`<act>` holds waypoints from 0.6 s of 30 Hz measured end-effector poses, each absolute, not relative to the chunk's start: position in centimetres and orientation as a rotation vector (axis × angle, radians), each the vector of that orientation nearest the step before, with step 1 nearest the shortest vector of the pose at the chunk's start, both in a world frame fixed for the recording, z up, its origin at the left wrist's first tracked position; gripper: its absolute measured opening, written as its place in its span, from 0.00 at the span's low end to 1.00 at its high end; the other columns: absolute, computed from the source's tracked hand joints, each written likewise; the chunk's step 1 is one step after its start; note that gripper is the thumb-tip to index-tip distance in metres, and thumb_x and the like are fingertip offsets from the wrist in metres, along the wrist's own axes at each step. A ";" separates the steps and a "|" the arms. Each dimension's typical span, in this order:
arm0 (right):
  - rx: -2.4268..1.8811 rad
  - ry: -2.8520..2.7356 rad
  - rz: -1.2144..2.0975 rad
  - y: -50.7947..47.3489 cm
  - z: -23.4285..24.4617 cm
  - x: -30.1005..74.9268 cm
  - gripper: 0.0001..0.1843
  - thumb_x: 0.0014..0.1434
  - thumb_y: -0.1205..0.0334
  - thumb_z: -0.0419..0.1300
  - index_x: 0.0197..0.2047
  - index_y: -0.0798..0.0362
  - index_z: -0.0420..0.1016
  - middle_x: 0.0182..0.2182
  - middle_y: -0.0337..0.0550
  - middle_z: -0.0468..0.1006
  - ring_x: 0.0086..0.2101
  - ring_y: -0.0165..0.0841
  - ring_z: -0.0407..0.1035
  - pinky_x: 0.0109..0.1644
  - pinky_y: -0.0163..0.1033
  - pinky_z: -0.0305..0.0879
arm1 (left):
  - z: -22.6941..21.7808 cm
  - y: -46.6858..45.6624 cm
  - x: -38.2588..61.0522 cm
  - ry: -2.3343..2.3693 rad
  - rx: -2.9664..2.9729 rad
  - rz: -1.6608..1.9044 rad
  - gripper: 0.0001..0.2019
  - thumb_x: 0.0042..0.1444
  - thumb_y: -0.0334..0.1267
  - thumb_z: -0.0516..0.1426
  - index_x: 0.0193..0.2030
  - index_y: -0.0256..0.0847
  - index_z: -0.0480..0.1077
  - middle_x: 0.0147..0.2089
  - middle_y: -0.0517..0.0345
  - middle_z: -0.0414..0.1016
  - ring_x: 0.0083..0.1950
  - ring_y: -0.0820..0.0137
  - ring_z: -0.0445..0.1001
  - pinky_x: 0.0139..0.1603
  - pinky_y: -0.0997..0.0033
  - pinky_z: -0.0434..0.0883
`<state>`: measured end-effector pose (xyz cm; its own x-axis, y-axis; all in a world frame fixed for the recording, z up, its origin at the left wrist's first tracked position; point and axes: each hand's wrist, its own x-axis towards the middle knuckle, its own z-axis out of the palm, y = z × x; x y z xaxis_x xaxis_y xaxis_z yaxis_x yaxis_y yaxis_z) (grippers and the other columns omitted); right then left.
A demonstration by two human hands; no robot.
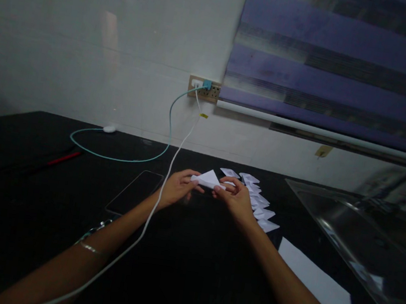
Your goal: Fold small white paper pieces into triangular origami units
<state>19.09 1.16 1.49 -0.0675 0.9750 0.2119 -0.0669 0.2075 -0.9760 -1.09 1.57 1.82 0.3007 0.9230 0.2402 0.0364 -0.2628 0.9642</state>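
Note:
A folded white piece of paper (208,178), peaked like a small triangle, is held up between my two hands above the black countertop (186,270). My left hand (180,187) pinches its left end between thumb and fingers. At the right end, my right hand (233,195) grips the lower corner the same way. Just beyond and beside my right hand lie several folded white paper boats (259,197), set close together in a slanting row. Part of that row is hidden behind my right hand.
A smartphone (136,192) lies beside my left forearm. A white cable (153,210) runs from the wall socket (204,89) across that forearm; a teal cable (122,160) curves behind. White paper sheets (316,283) lie by my right forearm, near the metal sink (349,243).

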 end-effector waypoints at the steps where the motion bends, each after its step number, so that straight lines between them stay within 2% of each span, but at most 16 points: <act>1: -0.984 -1.287 1.141 1.1 1.5 19.1 0.22 0.43 0.57 0.71 0.40 0.52 0.69 0.26 0.41 0.79 0.27 0.35 0.75 0.34 0.39 0.72 | 1.9 1.5 -1.1 0.911 1.592 1.114 0.17 0.58 0.44 0.57 0.49 0.33 0.67 0.36 0.47 0.80 0.26 0.73 0.75 0.23 0.78 0.67; 5: -1.031 -1.227 1.133 1.0 1.6 18.9 0.23 0.41 0.56 0.72 0.38 0.54 0.69 0.22 0.41 0.79 0.24 0.36 0.76 0.32 0.40 0.73 | 2.3 1.2 -1.1 0.929 1.609 1.107 0.14 0.59 0.42 0.56 0.45 0.32 0.70 0.36 0.47 0.81 0.24 0.74 0.74 0.22 0.78 0.66; 11: -1.006 -1.222 1.153 0.7 1.5 18.6 0.18 0.42 0.57 0.71 0.34 0.54 0.71 0.24 0.43 0.80 0.27 0.38 0.77 0.36 0.42 0.75 | 2.9 0.8 -0.9 1.008 1.557 1.177 0.13 0.58 0.43 0.57 0.39 0.33 0.72 0.30 0.50 0.80 0.21 0.75 0.71 0.21 0.78 0.63; 14: -1.016 -1.218 1.129 0.6 1.4 18.3 0.16 0.43 0.57 0.71 0.33 0.53 0.73 0.23 0.43 0.80 0.27 0.38 0.77 0.34 0.41 0.74 | 2.5 0.9 -0.7 0.986 1.562 1.162 0.14 0.55 0.45 0.59 0.38 0.34 0.72 0.30 0.52 0.79 0.23 0.74 0.72 0.21 0.78 0.63; 16: -1.027 -1.201 1.146 0.4 1.4 17.9 0.16 0.42 0.58 0.72 0.32 0.54 0.73 0.23 0.43 0.80 0.26 0.38 0.77 0.33 0.41 0.74 | 2.0 1.0 -0.5 0.933 1.633 1.037 0.14 0.55 0.46 0.59 0.32 0.34 0.73 0.27 0.53 0.77 0.24 0.73 0.72 0.23 0.77 0.64; 18: -1.014 -1.173 1.196 0.1 1.3 17.5 0.16 0.41 0.58 0.72 0.32 0.54 0.73 0.23 0.43 0.80 0.25 0.38 0.76 0.33 0.42 0.73 | 1.7 1.0 -0.5 0.886 1.749 0.935 0.21 0.59 0.49 0.54 0.23 0.34 0.70 0.19 0.57 0.71 0.21 0.75 0.69 0.24 0.77 0.63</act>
<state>17.46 0.11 1.26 -0.0080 0.9928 0.1191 -0.1383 0.1169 -0.9835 -0.47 1.03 1.66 0.4490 0.8694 0.2063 0.1594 -0.3051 0.9389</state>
